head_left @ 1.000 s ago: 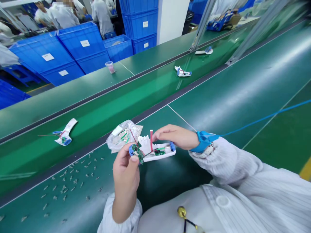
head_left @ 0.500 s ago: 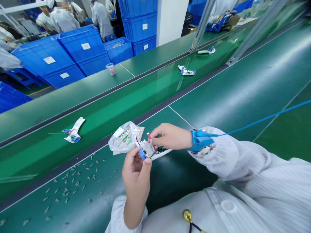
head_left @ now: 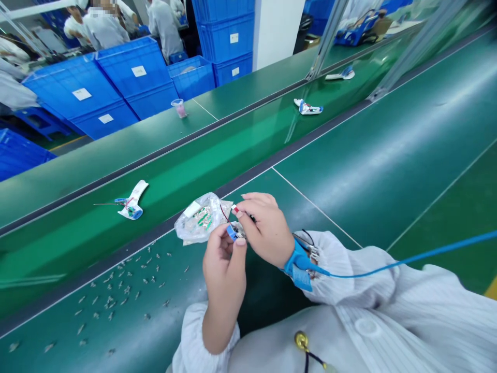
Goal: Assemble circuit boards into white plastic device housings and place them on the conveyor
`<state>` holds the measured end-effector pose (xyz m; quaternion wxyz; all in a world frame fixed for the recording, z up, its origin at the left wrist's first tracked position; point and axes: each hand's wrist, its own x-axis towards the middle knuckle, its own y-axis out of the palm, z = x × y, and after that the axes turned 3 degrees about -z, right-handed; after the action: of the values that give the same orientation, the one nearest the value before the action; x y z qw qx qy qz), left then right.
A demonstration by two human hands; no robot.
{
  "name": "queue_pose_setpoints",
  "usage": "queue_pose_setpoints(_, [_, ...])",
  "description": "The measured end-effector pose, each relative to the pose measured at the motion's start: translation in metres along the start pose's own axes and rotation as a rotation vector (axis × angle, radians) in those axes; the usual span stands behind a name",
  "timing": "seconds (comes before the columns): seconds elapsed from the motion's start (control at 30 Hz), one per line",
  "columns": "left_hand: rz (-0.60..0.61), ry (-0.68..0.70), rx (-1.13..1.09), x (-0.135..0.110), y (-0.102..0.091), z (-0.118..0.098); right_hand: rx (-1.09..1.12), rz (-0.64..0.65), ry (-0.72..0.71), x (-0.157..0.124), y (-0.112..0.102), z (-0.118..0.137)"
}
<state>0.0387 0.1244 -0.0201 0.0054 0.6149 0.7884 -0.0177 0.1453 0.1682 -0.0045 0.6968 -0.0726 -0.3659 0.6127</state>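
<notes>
Both hands meet low over the green worktop (head_left: 334, 207): the left hand (head_left: 224, 259) and the right hand (head_left: 267, 228) have their fingers closed, pinching a small white plastic housing with a blue end cap (head_left: 233, 232) and a thin red wire. Just beside them lies a clear plastic bag of green circuit boards (head_left: 200, 220) — tiny silver metal parts (head_left: 116, 290) are scattered further left. A blue wrist strap (head_left: 298, 264) circles the right wrist.
</notes>
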Motion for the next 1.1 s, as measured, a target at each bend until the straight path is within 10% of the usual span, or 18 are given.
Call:
queue_pose_setpoints(0.13, [-0.03,0.01,-0.01,0.002,-0.003,-0.007,0.175,-0.103,-0.021,-0.002,0.004,0.004])
queue_pose_setpoints(0.47, [-0.15,0.284,0.369,-0.007,-0.017,-0.025,0.463,0.159,-0.181,0.009,-0.026,0.018])
queue_pose_setpoints(0.73, [-0.056,0.103,0.001,-0.016,-0.016,-0.031,0.406,0.293,-0.372,0.02,-0.043,0.026])
queue_pose_setpoints(1.1, [-0.016,0.091,0.034,-0.02,-0.02,-0.034,0.292,0.397,-0.417,0.024,-0.05,0.03])
